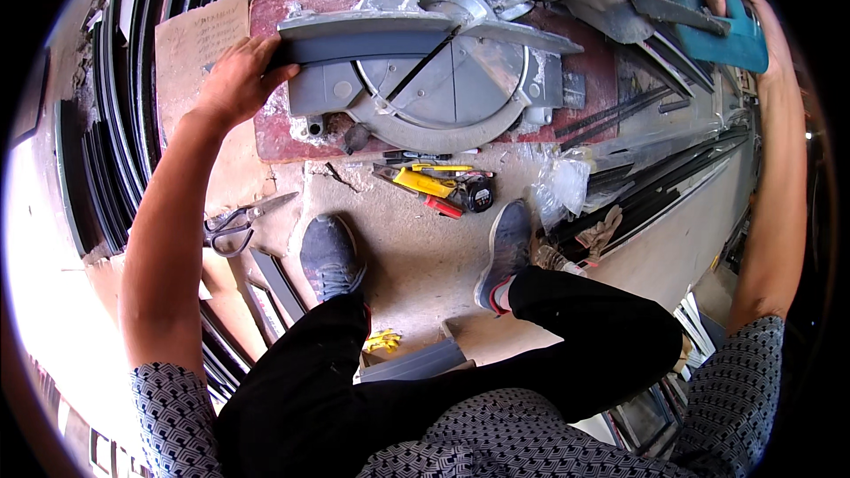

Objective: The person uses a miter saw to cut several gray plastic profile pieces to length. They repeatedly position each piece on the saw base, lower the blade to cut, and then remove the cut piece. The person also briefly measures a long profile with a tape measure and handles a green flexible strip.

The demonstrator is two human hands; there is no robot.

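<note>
- On the left half of the mitre saw [491, 80], along the far fence [354, 26], lies the grey profile [367, 48]; it looks light, stiff and slick, best held near its left end.
- Left hand [237, 77] pinches that end against the fence.
- Right hand [773, 34], far right, curls round the teal handle [742, 49].

Strong light comes in from your left, where the floor [71, 323] burns out to flat white. Your right side falls off into shade, nearly black at the rim. In the middle you get softer light: the metal saw base [482, 80] has a gentle sheen, and the crumpled plastic wrap [562, 186] catches pale glare. A shadow lies just right of your left shoe [330, 252], and your black trousers [297, 363] lose most detail. The centre looks fairly sharp; fisheye distortion bows the long dark strips [142, 62] at far left.
</note>
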